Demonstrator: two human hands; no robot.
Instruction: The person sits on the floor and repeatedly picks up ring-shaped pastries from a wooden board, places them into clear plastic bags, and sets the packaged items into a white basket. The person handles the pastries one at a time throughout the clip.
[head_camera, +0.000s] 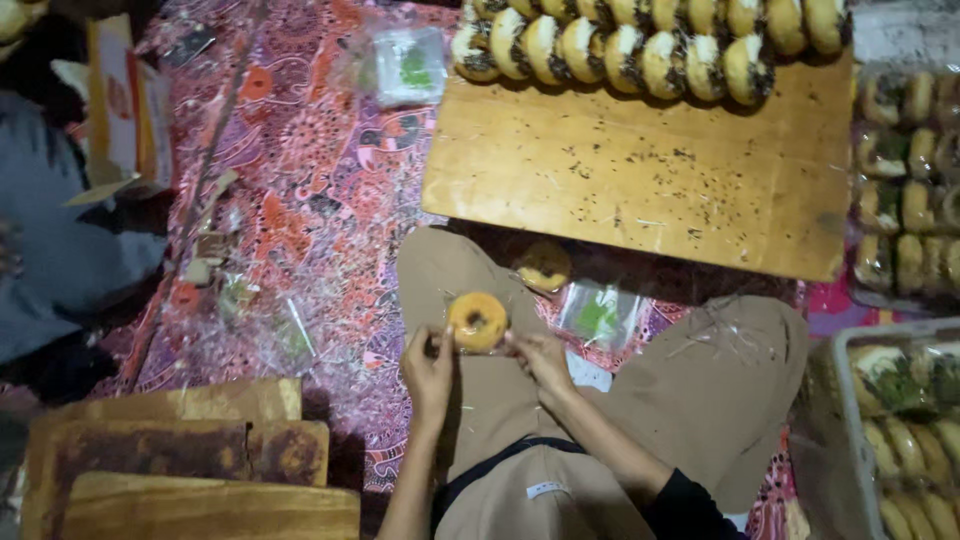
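Observation:
My left hand (430, 368) and my right hand (541, 360) both pinch a golden ring doughnut (477, 321) in a thin clear wrapper, held over my lap. A second doughnut (543, 266) lies on my knee just beyond it. A small clear bag with a green label (598, 314) rests on the cloth to the right of my hands. I sit cross-legged in tan trousers.
A low wooden board (640, 170) lies ahead, with rows of topped doughnuts (610, 45) at its far edge. Packed doughnuts (905, 180) are stacked at right, with a tray (850, 420) of more. Wooden boards (190, 470) lie at left. Another person (60, 230) sits far left.

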